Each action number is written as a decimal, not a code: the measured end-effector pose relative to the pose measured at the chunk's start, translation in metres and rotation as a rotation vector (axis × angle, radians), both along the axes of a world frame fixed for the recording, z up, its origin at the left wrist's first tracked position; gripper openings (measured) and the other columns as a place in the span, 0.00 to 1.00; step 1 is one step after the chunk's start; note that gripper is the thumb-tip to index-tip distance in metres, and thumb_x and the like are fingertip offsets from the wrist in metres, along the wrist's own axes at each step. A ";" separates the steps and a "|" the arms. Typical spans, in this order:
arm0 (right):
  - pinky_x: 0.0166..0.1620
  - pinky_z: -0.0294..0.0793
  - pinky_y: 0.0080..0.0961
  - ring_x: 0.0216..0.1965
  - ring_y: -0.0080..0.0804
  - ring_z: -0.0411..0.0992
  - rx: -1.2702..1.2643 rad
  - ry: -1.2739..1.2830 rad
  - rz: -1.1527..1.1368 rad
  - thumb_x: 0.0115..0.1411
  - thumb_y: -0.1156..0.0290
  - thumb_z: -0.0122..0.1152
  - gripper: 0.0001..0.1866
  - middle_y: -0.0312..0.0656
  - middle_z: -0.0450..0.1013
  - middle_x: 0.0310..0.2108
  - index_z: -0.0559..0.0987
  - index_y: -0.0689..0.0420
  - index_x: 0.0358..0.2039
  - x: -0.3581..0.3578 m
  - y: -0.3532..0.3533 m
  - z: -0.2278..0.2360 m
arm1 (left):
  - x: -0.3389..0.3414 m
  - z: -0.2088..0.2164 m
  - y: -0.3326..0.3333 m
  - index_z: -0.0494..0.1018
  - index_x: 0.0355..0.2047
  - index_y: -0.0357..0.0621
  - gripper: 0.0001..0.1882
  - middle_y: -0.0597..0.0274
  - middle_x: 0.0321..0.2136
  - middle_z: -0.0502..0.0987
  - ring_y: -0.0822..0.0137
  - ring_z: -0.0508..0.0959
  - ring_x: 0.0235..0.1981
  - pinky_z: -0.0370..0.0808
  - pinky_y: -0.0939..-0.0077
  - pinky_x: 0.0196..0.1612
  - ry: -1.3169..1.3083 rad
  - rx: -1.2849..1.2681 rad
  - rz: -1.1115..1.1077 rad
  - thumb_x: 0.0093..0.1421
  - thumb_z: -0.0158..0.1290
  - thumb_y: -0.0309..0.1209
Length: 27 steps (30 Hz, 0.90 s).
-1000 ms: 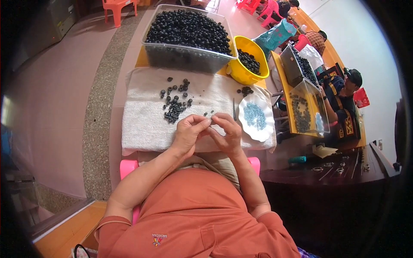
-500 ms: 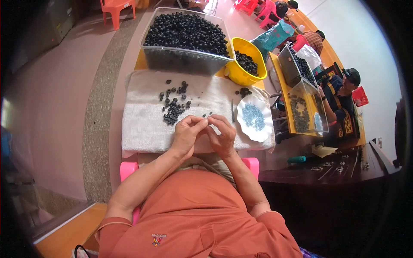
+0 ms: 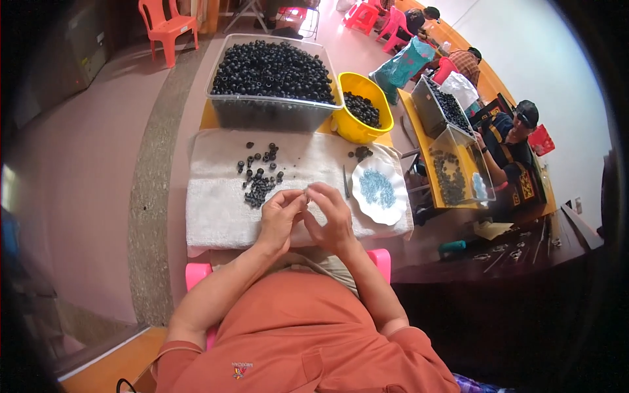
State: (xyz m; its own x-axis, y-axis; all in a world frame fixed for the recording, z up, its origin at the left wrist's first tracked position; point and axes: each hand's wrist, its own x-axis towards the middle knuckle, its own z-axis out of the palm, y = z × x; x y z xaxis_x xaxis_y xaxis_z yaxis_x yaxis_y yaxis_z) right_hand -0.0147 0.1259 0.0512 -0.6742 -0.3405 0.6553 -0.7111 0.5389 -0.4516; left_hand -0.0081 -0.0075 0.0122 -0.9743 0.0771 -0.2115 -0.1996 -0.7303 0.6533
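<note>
My left hand and my right hand meet at their fingertips above the front of a white towel. Both are pinched closed around something too small to make out. Just beyond my left hand lies a loose group of small black ring-like pieces, some with visible holes. To the right of my right hand stands a white scalloped plate holding many tiny pale-blue bits. A thin dark tool, perhaps tweezers, rests between that hand and the plate. A few black pieces sit behind the plate.
A clear bin heaped with black pieces stands at the back, beside a yellow tub of similar pieces. At right, a person sits by another table with clear bins. An orange chair stands far left.
The whole view has shifted, so the table appears lower and slightly left. My right fingers have come up against my left fingertips; both hands remain over the towel.
</note>
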 end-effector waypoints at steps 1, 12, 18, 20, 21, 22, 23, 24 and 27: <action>0.43 0.76 0.36 0.41 0.48 0.74 0.073 0.093 0.000 0.43 0.83 0.63 0.21 0.49 0.72 0.43 0.76 0.60 0.42 0.003 -0.001 0.006 | -0.001 0.002 -0.001 0.74 0.41 0.41 0.07 0.66 0.32 0.78 0.77 0.76 0.31 0.74 0.83 0.36 -0.025 0.005 0.006 0.62 0.55 0.25; 0.51 0.68 0.47 0.47 0.54 0.71 0.482 -0.370 1.047 0.64 0.49 0.46 0.26 0.53 0.74 0.41 0.76 0.61 0.43 0.075 -0.143 0.011 | -0.010 -0.015 0.015 0.77 0.40 0.37 0.09 0.65 0.30 0.78 0.76 0.77 0.28 0.78 0.81 0.34 0.156 -0.369 -0.081 0.60 0.58 0.27; 0.52 0.69 0.44 0.46 0.53 0.72 0.522 -0.707 1.592 0.70 0.50 0.36 0.30 0.58 0.75 0.41 0.77 0.66 0.42 0.103 -0.205 0.048 | -0.014 -0.010 0.027 0.77 0.40 0.36 0.09 0.65 0.30 0.78 0.76 0.77 0.28 0.79 0.81 0.34 0.251 -0.405 -0.111 0.60 0.58 0.26; 0.51 0.69 0.43 0.46 0.53 0.73 0.330 -0.855 1.692 0.70 0.49 0.35 0.31 0.57 0.75 0.41 0.76 0.66 0.43 0.112 -0.205 0.053 | -0.015 -0.009 0.022 0.77 0.40 0.36 0.09 0.65 0.30 0.79 0.76 0.77 0.29 0.79 0.81 0.34 0.269 -0.399 -0.096 0.60 0.58 0.26; 0.51 0.70 0.41 0.45 0.52 0.74 0.122 -0.998 1.782 0.71 0.49 0.35 0.31 0.57 0.75 0.42 0.76 0.66 0.44 0.114 -0.204 0.053 | -0.015 -0.009 0.017 0.77 0.40 0.37 0.09 0.65 0.31 0.78 0.76 0.77 0.30 0.79 0.81 0.35 0.244 -0.381 -0.083 0.60 0.58 0.26; 0.51 0.70 0.41 0.45 0.52 0.74 0.126 -1.007 1.782 0.71 0.49 0.35 0.31 0.57 0.75 0.42 0.76 0.66 0.44 0.107 -0.198 0.050 | -0.018 -0.011 0.014 0.76 0.40 0.37 0.09 0.65 0.31 0.78 0.76 0.77 0.30 0.79 0.80 0.35 0.215 -0.360 -0.072 0.60 0.58 0.26; 0.50 0.70 0.39 0.44 0.50 0.75 0.032 -1.143 1.704 0.70 0.50 0.38 0.29 0.56 0.76 0.42 0.76 0.66 0.45 0.093 -0.185 0.046 | -0.019 -0.013 0.011 0.76 0.40 0.37 0.09 0.65 0.31 0.78 0.76 0.77 0.30 0.79 0.80 0.35 0.211 -0.353 -0.068 0.60 0.58 0.26; 0.49 0.71 0.37 0.43 0.48 0.75 -0.056 -1.269 1.614 0.70 0.52 0.40 0.27 0.56 0.76 0.42 0.76 0.66 0.45 0.083 -0.170 0.049 | -0.017 -0.011 0.008 0.76 0.40 0.38 0.09 0.65 0.31 0.78 0.77 0.77 0.30 0.79 0.80 0.35 0.202 -0.313 -0.075 0.61 0.58 0.26; 0.45 0.73 0.36 0.40 0.46 0.75 -0.047 -0.506 0.859 0.58 0.69 0.57 0.14 0.51 0.76 0.37 0.77 0.65 0.41 0.055 -0.105 0.067 | -0.006 0.003 0.002 0.75 0.42 0.39 0.10 0.67 0.30 0.77 0.76 0.77 0.30 0.79 0.79 0.37 0.153 -0.237 -0.094 0.61 0.57 0.26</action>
State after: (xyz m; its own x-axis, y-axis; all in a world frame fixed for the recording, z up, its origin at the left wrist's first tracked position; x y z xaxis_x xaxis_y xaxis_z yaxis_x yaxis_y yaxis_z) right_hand 0.0404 0.0211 0.1181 -0.4147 -0.8247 0.3846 -0.5690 -0.0948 -0.8168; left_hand -0.0139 -0.0059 0.0148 -0.9871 0.1350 -0.0861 -0.1458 -0.5366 0.8312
